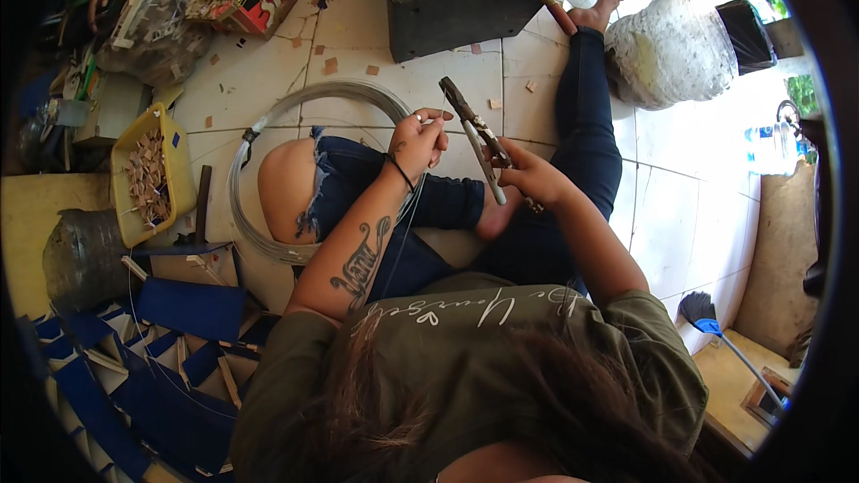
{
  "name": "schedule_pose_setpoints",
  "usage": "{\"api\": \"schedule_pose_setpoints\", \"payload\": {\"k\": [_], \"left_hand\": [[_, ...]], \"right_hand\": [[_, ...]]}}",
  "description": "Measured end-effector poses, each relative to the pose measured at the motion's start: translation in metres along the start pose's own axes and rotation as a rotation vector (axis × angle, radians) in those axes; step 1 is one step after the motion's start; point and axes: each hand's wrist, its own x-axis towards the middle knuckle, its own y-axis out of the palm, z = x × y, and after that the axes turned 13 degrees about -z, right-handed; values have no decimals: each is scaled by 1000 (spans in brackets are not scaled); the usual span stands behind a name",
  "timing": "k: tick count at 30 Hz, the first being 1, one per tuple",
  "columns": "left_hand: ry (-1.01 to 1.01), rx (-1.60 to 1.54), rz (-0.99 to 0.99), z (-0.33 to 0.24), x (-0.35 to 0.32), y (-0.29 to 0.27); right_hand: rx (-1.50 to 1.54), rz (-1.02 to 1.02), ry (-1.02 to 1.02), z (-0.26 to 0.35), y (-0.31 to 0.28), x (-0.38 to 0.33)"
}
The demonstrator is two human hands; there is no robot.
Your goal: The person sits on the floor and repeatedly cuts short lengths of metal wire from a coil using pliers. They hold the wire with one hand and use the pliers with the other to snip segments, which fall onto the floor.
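**A:** What's closest to you in the feed?

**B:** From my seat I look down on the person's olive shirt (pixel 501 340), then the forearms reaching out over the jeans. My right hand (pixel 528 174) is curled tight around the handles of the pliers (pixel 474 134), which slant up and left with the nose near the other hand. My left hand (pixel 419 139) is pinched closed, fingertips together on a thin strand of wire (pixel 407 215) that runs back down toward the lap.

**A:** So where does that wire sit?

**B:** The strand is between the left fingertips, just beside the plier nose; I can't tell if the nose actually bites it. The coil of wire (pixel 246 206) lies on the tiled floor (pixel 403 72), looped around the left knee.

**A:** And beyond?

**B:** To the left, blue card pieces (pixel 192 309) lie heaped near the hip, and a yellow tray (pixel 179 170) of small wooden bits stands past the coil. Farther out there's a dark box (pixel 456 0) ahead, a white sack (pixel 671 49) by the right foot, and a broom (pixel 707 317) off to the right.
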Motion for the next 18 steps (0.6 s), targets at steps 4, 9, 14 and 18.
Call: {"api": "schedule_pose_setpoints", "payload": {"k": [4, 9, 14, 18], "left_hand": [[-7, 79, -3, 2, 1, 2], [0, 157, -20, 2, 0, 2], [61, 238, -29, 4, 2, 2], [110, 294, -34, 7, 5, 2]], "right_hand": [[-37, 36, 2, -1, -2, 0], [-72, 69, -16, 1, -1, 0], [-13, 59, 66, 1, -1, -3], [-48, -20, 68, -11, 4, -1]]}}
